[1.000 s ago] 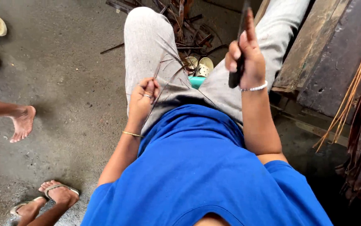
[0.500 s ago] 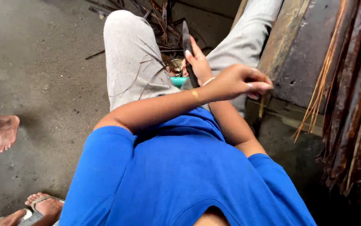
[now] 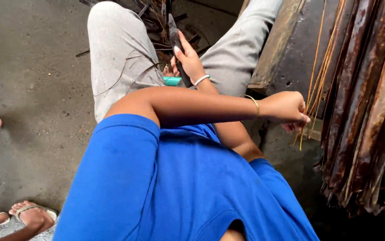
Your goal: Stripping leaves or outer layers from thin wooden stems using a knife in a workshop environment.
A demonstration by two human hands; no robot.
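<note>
Left hand (image 3: 288, 109) reaching across, fingers pinched on thin yellow sticks (image 3: 314, 76) beside the wooden bench (image 3: 275, 44), right hand (image 3: 188, 62) gripping a knife (image 3: 176, 38) over the lap

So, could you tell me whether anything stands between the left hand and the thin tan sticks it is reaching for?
Nothing visible does. The left hand has crossed over the right arm and its fingers are already at the lower ends of the thin tan sticks beside the brown dried fronds.
</note>
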